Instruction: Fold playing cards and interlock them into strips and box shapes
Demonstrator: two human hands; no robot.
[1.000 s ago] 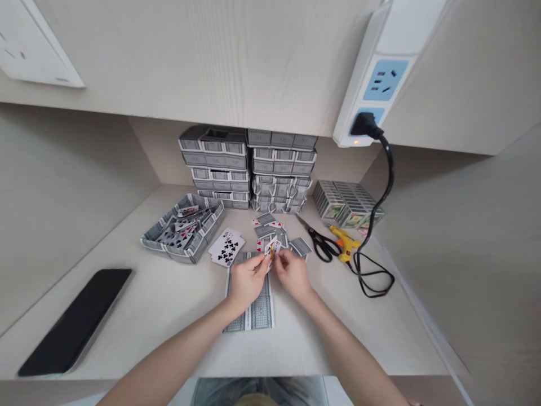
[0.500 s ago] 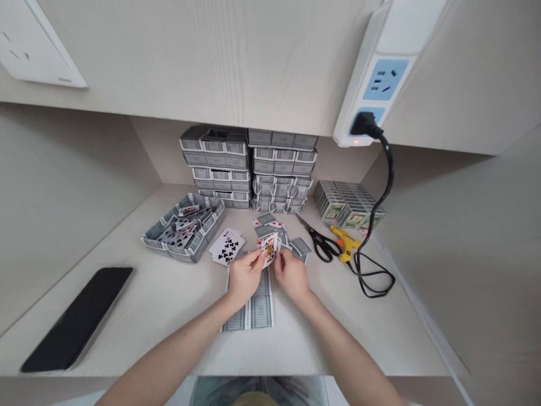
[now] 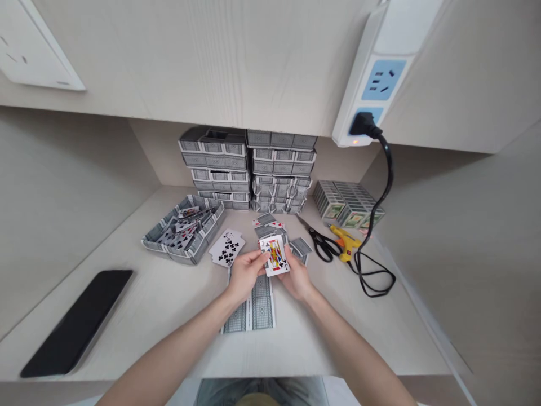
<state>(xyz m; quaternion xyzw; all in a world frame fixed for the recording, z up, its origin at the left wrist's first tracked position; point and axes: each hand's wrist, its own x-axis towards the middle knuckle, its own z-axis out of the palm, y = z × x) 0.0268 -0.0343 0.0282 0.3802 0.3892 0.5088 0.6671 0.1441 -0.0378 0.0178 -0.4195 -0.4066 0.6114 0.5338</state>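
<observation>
A jack of clubs playing card (image 3: 276, 255) is held face up between my two hands. My left hand (image 3: 246, 274) pinches its left edge with the thumb on top. At its right edge, my right hand (image 3: 296, 274) grips it, with fingers partly hidden underneath. Whether other cards lie under the jack, I cannot tell. Below the hands lies a flat panel of grey-backed cards (image 3: 262, 310), partly covered by my left hand. Loose cards (image 3: 266, 219) are scattered just beyond. Left of them sits a face-up pile of club cards (image 3: 227, 248).
A card-built tray (image 3: 192, 255) holding loose cards stands left. Stacked card boxes (image 3: 283, 168) line the back, with packaged decks (image 3: 349, 206) beside them. Black scissors (image 3: 323, 246) and a yellow glue gun (image 3: 347, 242) with its cord lie right. A black phone (image 3: 78, 321) lies front left.
The jack has been turned from a steep tilt to face up toward me and is now fully seen. My right hand has shifted slightly and turned under its right edge.
</observation>
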